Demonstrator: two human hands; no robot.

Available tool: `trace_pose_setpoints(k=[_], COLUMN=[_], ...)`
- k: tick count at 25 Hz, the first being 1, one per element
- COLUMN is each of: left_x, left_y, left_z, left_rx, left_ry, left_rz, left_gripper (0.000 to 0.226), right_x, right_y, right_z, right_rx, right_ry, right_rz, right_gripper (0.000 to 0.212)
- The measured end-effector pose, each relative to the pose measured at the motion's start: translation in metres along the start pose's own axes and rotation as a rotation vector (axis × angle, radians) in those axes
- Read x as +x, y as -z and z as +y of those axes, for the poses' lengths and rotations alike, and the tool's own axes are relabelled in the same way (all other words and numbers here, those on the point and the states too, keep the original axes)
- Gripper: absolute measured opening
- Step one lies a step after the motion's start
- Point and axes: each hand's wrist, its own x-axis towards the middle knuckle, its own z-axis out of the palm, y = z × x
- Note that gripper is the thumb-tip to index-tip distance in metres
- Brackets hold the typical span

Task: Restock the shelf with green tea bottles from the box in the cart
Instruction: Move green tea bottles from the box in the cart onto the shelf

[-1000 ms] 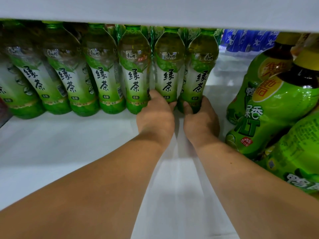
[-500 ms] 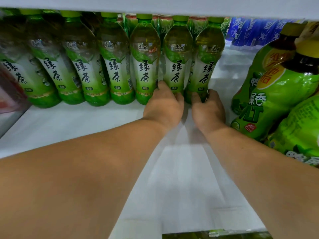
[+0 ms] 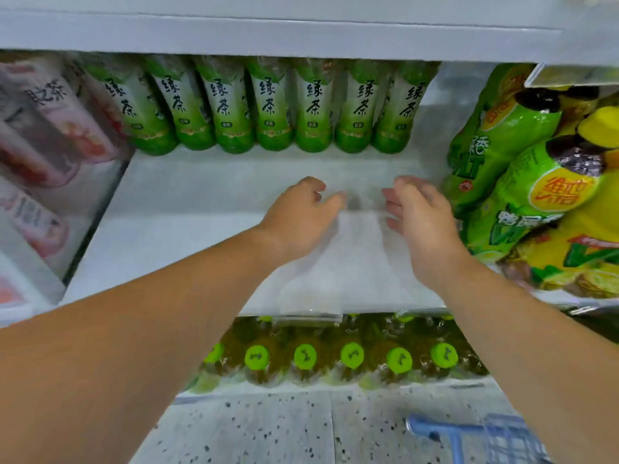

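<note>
Both hands are empty. The left hand [image 3: 301,209] has its fingers loosely curled and the thumb set apart, gripping nothing, poised over the white shelf [image 3: 201,202]. The right hand [image 3: 418,212] has relaxed, slightly bent fingers and its palm turned toward the left hand. A bare strip of shelf lies between the two. Cannot tell whether either hand touches the shelf surface.

The green tea bottles [image 3: 268,108] stand upright, seven in a row, side by side at the back of the shelf. They are beyond both sets of fingertips and apart from them. Each label has a white panel with dark characters, running into bright green toward the base. The tops are hidden behind the upper shelf board [image 3: 268,31]. The row's right end stands beyond the right hand, and its left end runs well past the left hand.

Just beside the right hand, on its outer side — large green-wrapped bottles with yellow caps [image 3: 522,182], lying tilted in a heap, with round orange-and-yellow marks on the labels. Outward of the left hand, well apart, are pink-labelled bottles [image 3: 50,128], blurred.

Below the forearms, under the shelf's front edge — a row of bottles with lime-green caps [image 3: 351,354] holding amber liquid, seen from above. Lower down is speckled floor [image 3: 268,430]. Beside the right forearm is a corner of a blue cart [image 3: 469,437].
</note>
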Motion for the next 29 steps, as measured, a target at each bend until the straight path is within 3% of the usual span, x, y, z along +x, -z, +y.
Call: trace_pose_setpoints(k=[9, 15, 24, 29], left_x=[-0.162, -0.274, -0.366, -0.406], left_y=[0.029, 0.041, 0.019, -0.023], left_z=[-0.003, 0.025, 0.070, 0.114], left_rx=[-0.051, -0.060, -0.073, -0.086], left_ry=[0.104, 0.124, 0.154, 0.091], left_rz=[-0.085, -0.197, -0.397, -0.528], left_gripper=[0.052, 0.053, 0.053, 0.047], right_x=[-0.156, -0.278, -0.401, -0.425], right_y=[0.047, 0.093, 0.164, 0.256], right_z=[0.005, -0.032, -0.071, -0.079], right_rx=[-0.313, -0.400, -0.330, -0.334], right_ry=[-0.173, -0.250, -0.386, -0.405], right_rz=[-0.210, -0.206, 0.005, 0.164], right_gripper=[0.029, 0.044, 0.047, 0.040])
